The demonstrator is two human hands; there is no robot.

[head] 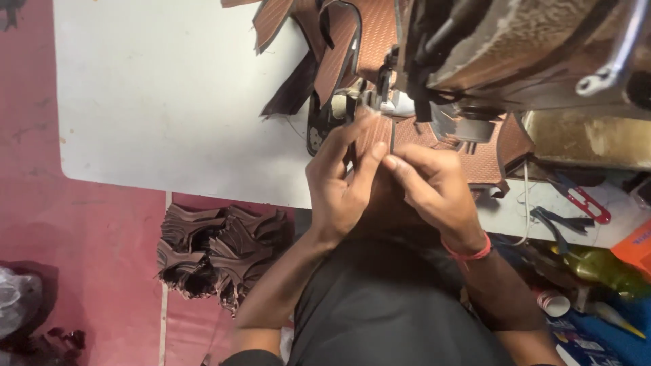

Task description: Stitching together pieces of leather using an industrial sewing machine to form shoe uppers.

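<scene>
Head view, looking down at sewing stn. Left hand [339, 183] & right hand [430, 183] both at brown textured leather piece [375, 135], which lies on the machine bed just below the presser foot [386, 102]. Left hand: fingers curled, thumb & forefinger pinched on the piece's left/lower edge, forefinger stretched up along its side. Right hand: fingers bent, tips pinched on the piece's lower right edge, touching left-hand fingertips; red band [468, 252] at wrist. Neither hand spread open.

Sewing machine [515, 47] fills upper right, worn tan/dark body, metal lever at far right. More brown textured cut pieces [352, 34] fanned behind the foot, upper centre; another textured panel [485, 159] lies under the machine head, just right of right hand. White table top [169, 95] to the left. Stack of dark brown cut pieces [217, 251] on pink floor [88, 244], below table edge, well apart from hands. Red-handled snips [588, 202] on ledge at right, near dark cord. Yellow-green bottle [600, 268] & small cup [555, 303] lower right, among blue clutter. Dark apron/shirt [386, 312] at bottom centre, between forearms.
</scene>
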